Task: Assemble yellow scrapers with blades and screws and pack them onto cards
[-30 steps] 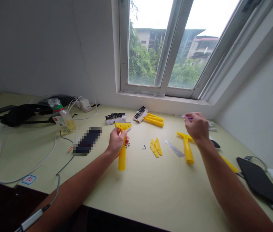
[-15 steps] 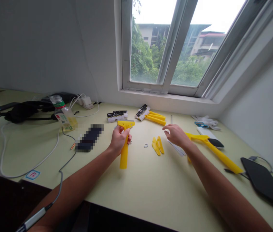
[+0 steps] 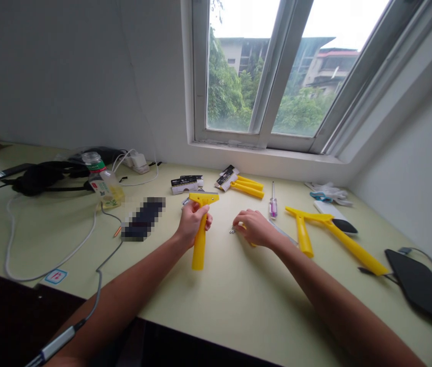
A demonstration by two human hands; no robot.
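Observation:
My left hand [image 3: 192, 224] is wrapped round the handle of a yellow scraper [image 3: 199, 250], held upright above the table with its wide head at the top. My right hand [image 3: 253, 228] is palm down, its fingers bent and drawn together at a few small metal nuts [image 3: 232, 231]. Whether a nut is between the fingertips is hidden. Beneath that hand an edge of a yellow plastic plate [image 3: 253, 244] shows; the rest is covered. A screwdriver [image 3: 273, 206] with a clear purple handle lies beyond the right hand. Two more yellow scraper parts [image 3: 304, 237] lie to the right.
At the back are black-and-white cartons [image 3: 185, 184] and yellow handles [image 3: 249, 188]. A bottle [image 3: 105, 186], a cable [image 3: 97, 275] and a pixelated dark object [image 3: 143, 219] are on the left. A black phone [image 3: 420, 285] lies at the right, the window [image 3: 265, 137] behind.
My right hand has moved left and down from near the screwdriver to the small nuts, now covering the yellow plates. My left hand still holds the scraper, shifted slightly right.

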